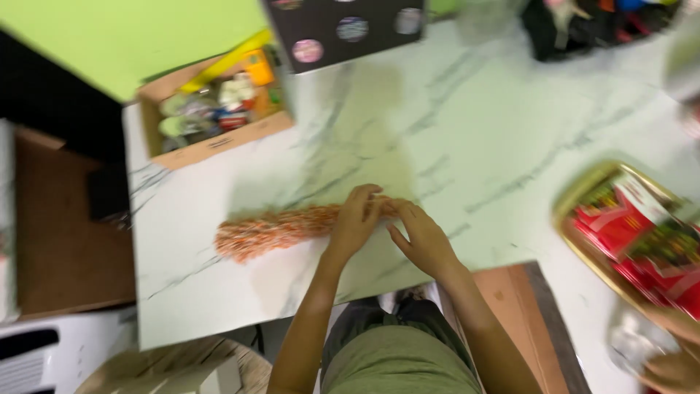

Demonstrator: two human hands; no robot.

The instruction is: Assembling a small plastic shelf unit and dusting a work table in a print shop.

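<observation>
Two hands, left hand [355,219] and right hand [421,241], each close their grip on one long orange-and-white beaded garland [273,230] lying near the white marble desk's [474,146] front edge; one cardboard box [211,109] sits at the far-left corner.

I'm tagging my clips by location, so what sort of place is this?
Probably a home craft or decorating table: a white marble-patterned tabletop, an open cardboard box of mixed small supplies, a gold-rimmed tray of red packets, and both hands on a long orange-and-white beaded strand.
</observation>
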